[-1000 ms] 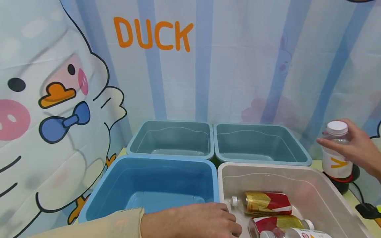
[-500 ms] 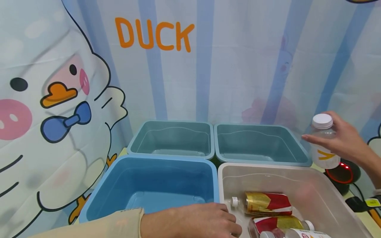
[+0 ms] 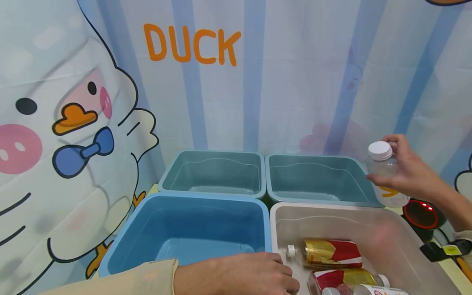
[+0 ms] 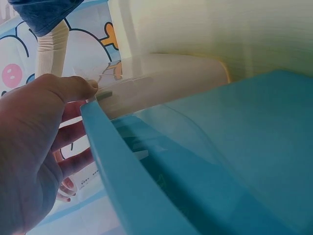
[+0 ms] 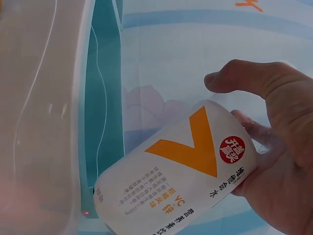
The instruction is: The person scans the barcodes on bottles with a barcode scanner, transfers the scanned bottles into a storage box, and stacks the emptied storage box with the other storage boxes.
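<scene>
My right hand (image 3: 413,176) grips a clear plastic bottle (image 3: 380,151) around its upper part, with thumb and fingers on opposite sides. The bottle has a white cap and a white label with an orange V, also seen in the right wrist view on the bottle (image 5: 181,166). It is held in the air, slightly tilted, at the right end of a teal bin (image 3: 321,202). My left hand (image 3: 239,272) rests at the near right corner of the blue bin (image 3: 206,196); in the left wrist view its thumb and fingers hold the blue rim (image 4: 112,161).
In the beige bin (image 3: 368,217) lie several bottles, among them a gold-and-red one (image 3: 332,253). Another teal bin (image 3: 210,152) stands behind the blue bin. A black device (image 3: 422,214) with a glowing red ring sits at the right. A printed duck curtain (image 3: 295,82) hangs behind.
My right hand has carried the bottle left, away from above the black device, and the bottle now leans slightly. The device's red ring has come into fuller view. My left hand has stayed put.
</scene>
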The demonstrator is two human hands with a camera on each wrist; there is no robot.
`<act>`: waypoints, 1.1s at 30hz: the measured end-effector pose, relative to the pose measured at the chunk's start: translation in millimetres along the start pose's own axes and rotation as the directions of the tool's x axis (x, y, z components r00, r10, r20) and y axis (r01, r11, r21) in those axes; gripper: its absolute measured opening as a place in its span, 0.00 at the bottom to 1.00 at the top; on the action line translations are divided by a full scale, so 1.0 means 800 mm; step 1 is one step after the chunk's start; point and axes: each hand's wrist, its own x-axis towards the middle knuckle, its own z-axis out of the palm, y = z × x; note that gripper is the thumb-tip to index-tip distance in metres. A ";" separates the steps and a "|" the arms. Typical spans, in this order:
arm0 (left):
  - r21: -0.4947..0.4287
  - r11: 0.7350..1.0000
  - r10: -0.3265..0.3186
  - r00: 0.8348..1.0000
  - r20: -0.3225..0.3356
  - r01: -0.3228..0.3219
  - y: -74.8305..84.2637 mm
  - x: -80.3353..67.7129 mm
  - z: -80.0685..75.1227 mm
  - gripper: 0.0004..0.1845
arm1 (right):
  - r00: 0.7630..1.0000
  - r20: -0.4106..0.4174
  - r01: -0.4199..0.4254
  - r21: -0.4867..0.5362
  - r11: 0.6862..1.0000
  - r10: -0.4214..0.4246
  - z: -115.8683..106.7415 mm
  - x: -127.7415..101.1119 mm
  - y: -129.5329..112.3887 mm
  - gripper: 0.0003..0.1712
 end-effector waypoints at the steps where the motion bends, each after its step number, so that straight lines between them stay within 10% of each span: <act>1: 0.001 1.000 -0.002 1.000 0.002 0.002 0.000 0.000 0.000 0.28 | 1.000 0.000 0.005 0.009 1.000 -0.005 0.000 0.000 -0.001 0.62; 33: -0.018 1.000 0.003 1.000 -0.020 -0.004 -0.003 0.000 0.002 0.26 | 0.891 0.155 0.438 -0.050 0.898 -0.426 0.058 0.052 -0.029 0.48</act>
